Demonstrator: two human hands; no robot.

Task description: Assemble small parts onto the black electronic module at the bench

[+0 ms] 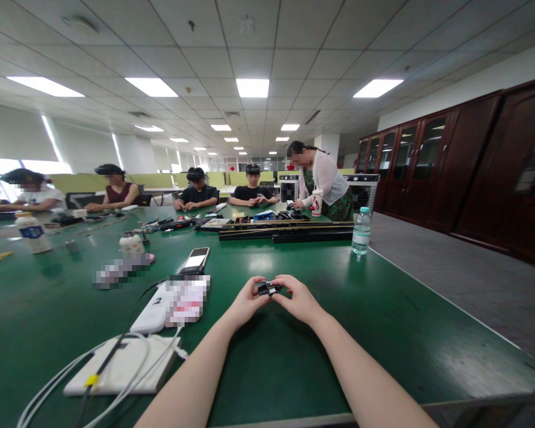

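Observation:
Both of my arms reach forward over a green tabletop [267,368]. My left hand [248,302] and my right hand [298,299] meet around a small black object with light and metallic-looking parts [268,289]. The left fingers pinch its left end, with the thumb below and fingertips above. On its right end the right thumb and fingers close in the same manner. It is held just above the table or resting lightly on it; I cannot tell which. Its kind is too small to make out.
At left lie a white box [116,365] with cables, a white power bank marked 2 [154,309] and a phone [196,260]. A water bottle [361,232] stands right of long black bars [312,233]. Several people sit beyond; one person [323,178] leans over the table.

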